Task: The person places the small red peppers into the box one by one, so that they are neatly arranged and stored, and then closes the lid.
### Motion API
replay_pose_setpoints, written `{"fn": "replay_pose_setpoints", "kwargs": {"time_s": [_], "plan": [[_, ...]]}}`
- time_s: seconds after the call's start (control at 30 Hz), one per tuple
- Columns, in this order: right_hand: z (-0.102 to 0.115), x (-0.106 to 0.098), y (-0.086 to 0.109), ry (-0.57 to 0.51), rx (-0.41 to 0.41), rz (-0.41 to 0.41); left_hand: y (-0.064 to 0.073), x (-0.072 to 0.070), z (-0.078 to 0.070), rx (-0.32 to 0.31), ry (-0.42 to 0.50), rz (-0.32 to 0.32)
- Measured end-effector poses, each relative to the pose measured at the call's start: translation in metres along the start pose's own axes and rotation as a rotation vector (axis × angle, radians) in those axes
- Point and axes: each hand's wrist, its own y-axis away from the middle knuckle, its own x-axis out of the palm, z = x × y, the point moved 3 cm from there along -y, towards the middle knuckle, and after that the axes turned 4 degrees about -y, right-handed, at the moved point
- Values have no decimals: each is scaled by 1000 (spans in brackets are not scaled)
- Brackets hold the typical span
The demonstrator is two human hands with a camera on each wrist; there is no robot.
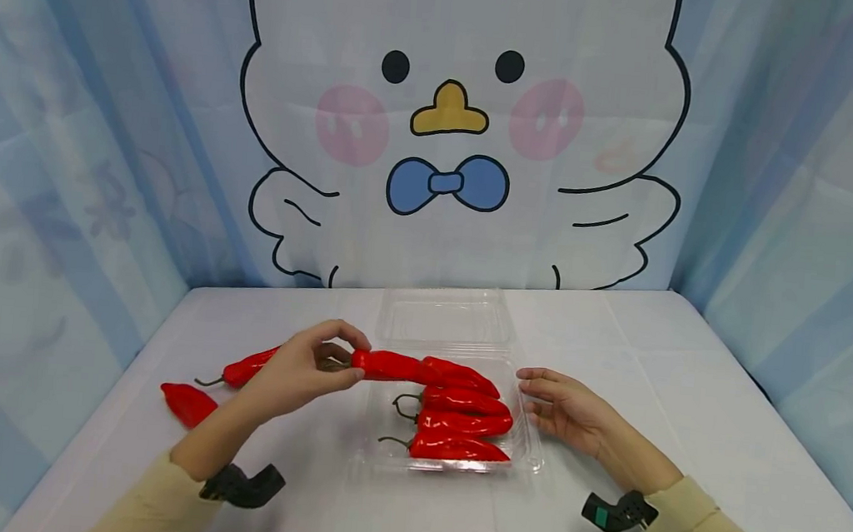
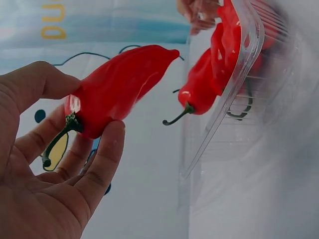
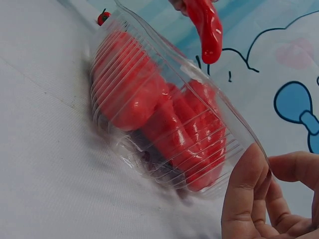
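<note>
My left hand [image 1: 305,373] pinches a glossy red pepper [image 1: 388,366] by its stem end, between thumb and fingers. The pepper is held up over the left side of a clear plastic container [image 1: 531,445], its tip pointing right. Several red peppers [image 1: 457,449] lie side by side in the container, their green stems toward the left. At the container's right side is my right hand [image 1: 566,406]; in the right wrist view its thumb and forefinger pinch the rim [image 3: 234,112].
The container's clear lid [image 1: 445,318] lies folded back toward the rear of the white table [image 1: 601,338]. Left of my left forearm are two loose red peppers, one with a stem [image 1: 245,369] and one partly hidden [image 1: 186,403]. A cartoon-printed curtain [image 1: 439,242] stands behind.
</note>
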Motion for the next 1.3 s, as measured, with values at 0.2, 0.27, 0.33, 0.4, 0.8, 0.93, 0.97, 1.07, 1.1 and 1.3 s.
{"fn": "replay_pose_setpoints", "kwargs": {"time_s": [0.2,0.27,0.33,0.4,0.8,0.93,0.97,1.07,1.1,1.3], "plan": [[0,0,0,1,-2,4,-9,11,-2,57,-41,34],[0,0,0,1,-2,7,-13,15,-2,63,-49,50],[0,0,0,-1,0,9,-16,19,-2,72,-59,66],[0,0,0,-3,1,10,-20,23,-1,82,-71,80],[0,-1,0,-13,3,20,-41,45,-12,216,-149,150],[-1,-1,0,-11,4,24,-47,53,-11,238,-193,167],[-1,-1,0,-10,4,24,-49,55,-11,241,-206,169],[-1,-1,0,-7,0,22,-52,61,-12,248,-247,175],[0,0,0,-5,-2,23,-53,63,-12,249,-266,175],[-1,0,0,0,0,12,-55,72,-14,302,-435,166]]}}
